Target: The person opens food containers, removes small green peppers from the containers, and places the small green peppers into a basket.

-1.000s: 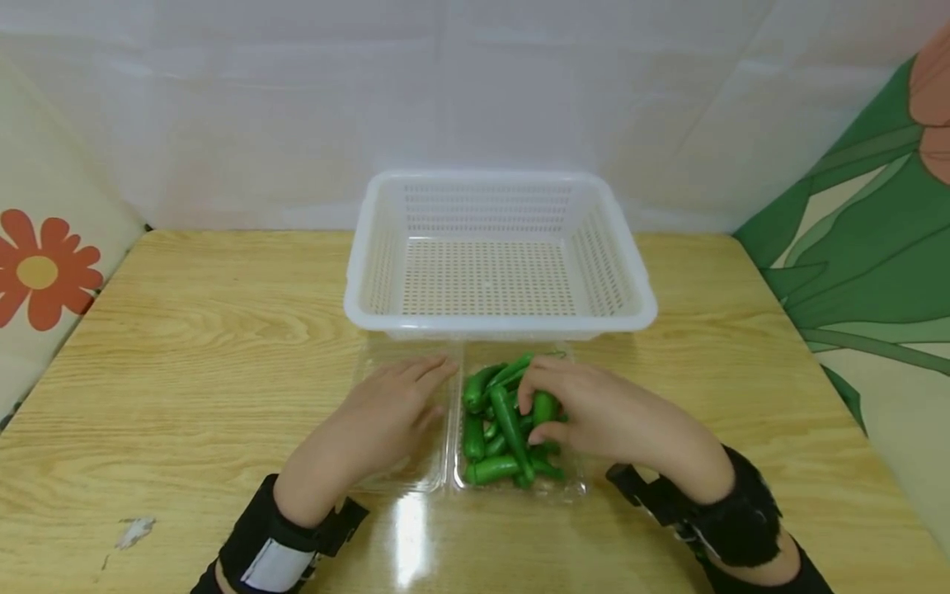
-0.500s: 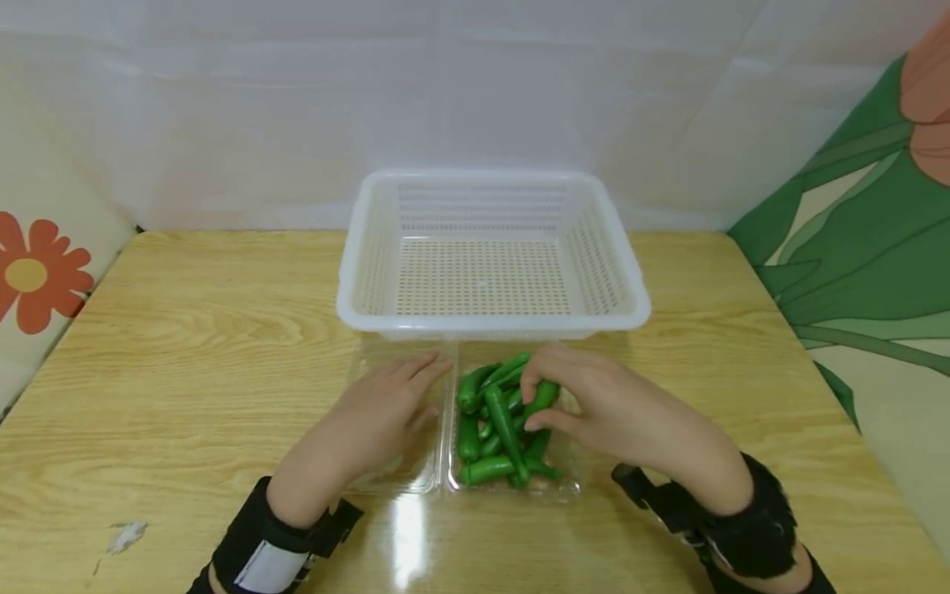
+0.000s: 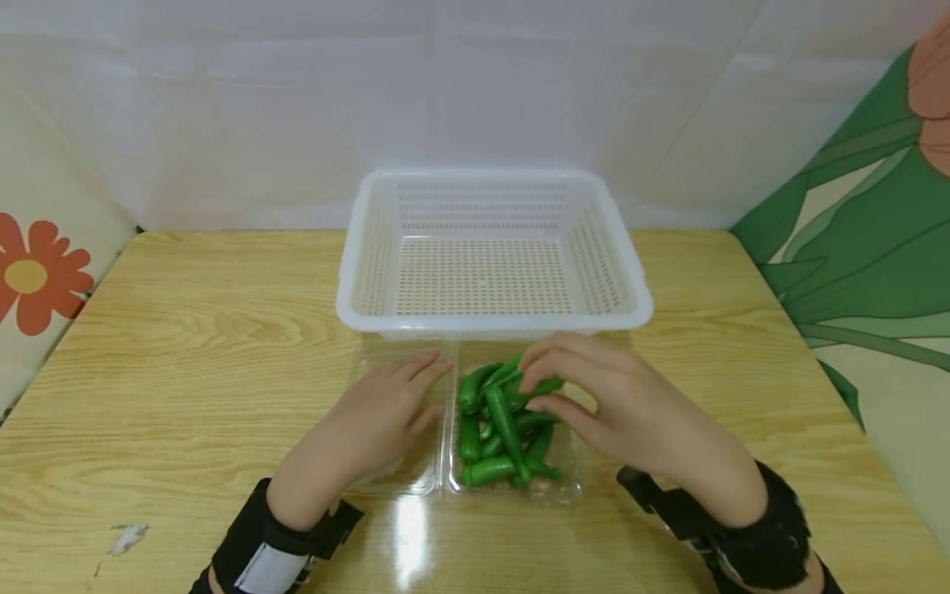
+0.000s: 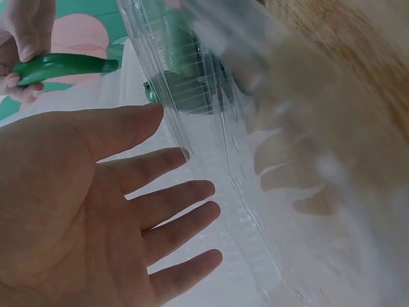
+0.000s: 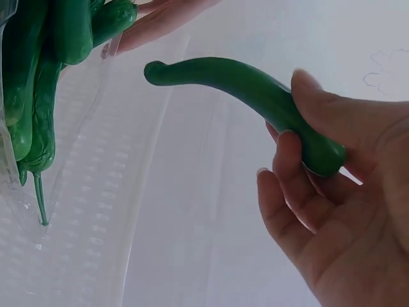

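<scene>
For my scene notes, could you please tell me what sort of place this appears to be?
Probably a staged indoor workspace: a table, a plain white backdrop behind it, and flower-patterned panels at both sides.

The held pepper [image 5: 239, 82] is a glossy deep green; the other peppers [image 3: 507, 433] run from bright to dark green. Their box [image 3: 451, 445] is colourless and see-through. The basket [image 3: 493, 322] is milky white, patterned with rows of small holes. Yellow-tan wood grain covers the bench [image 3: 223, 346], broken by a greyish-white patch [image 3: 129, 539]. The wrist straps [image 3: 768, 532] are black. The backdrop [image 3: 475, 91] seems pale grey-white, its exact tint hard to judge. A flower [image 3: 26, 277] is orange-red, yellow-centred, on cream; the mural [image 3: 883, 235] shows green leaves and salmon petals.
</scene>
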Motion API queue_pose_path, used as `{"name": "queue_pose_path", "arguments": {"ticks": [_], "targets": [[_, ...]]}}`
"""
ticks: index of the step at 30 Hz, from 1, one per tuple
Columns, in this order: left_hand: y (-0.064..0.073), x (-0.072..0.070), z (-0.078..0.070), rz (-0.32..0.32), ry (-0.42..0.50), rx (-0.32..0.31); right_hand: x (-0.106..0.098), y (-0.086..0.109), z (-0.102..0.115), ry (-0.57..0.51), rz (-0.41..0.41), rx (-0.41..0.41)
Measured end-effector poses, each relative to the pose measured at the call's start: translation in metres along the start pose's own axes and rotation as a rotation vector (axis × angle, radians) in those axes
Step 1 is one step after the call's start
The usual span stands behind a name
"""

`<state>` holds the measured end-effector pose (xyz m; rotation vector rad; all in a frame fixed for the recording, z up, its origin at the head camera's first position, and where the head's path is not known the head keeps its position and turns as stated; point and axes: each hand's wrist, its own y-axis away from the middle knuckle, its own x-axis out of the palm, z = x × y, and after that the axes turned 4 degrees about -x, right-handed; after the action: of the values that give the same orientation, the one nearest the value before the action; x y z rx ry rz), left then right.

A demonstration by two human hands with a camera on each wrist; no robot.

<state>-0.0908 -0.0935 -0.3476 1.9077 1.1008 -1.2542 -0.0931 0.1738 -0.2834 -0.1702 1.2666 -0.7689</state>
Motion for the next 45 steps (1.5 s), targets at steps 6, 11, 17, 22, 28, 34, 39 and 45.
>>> {"name": "queue_pose_path", "arguments": {"ticks": [6, 11, 17, 22, 28, 34, 39, 45], "targets": [[0.000, -0.001, -0.001, 0.008, -0.005, -0.013, 0.002, -0.004, 0.001, -0.011, -0.091, -0.048], [0.000, -0.002, -0.002, 0.007, -0.012, -0.011, 0.002, -0.004, 0.001, 0.037, -0.147, -0.043], [-0.001, 0.000, -0.002, -0.001, -0.021, -0.003, -0.001, -0.002, 0.000, 0.113, -0.209, -0.016], [-0.001, 0.000, -0.002, 0.004, -0.026, -0.002, -0.002, -0.002, -0.002, 0.134, -0.237, 0.029], [0.000, 0.000, -0.002, 0.008, -0.029, -0.002, -0.001, -0.003, -0.002, 0.249, -0.286, 0.088], [0.000, 0.000, -0.003, 0.015, -0.033, -0.001, -0.001, -0.002, -0.006, 0.342, -0.255, 0.149], [0.000, -0.001, -0.003, 0.023, -0.026, -0.006, -0.001, -0.001, -0.007, 0.366, -0.204, 0.193], [0.000, -0.001, -0.003, 0.025, -0.027, -0.005, -0.001, 0.000, -0.012, 0.383, -0.149, 0.250]]}}
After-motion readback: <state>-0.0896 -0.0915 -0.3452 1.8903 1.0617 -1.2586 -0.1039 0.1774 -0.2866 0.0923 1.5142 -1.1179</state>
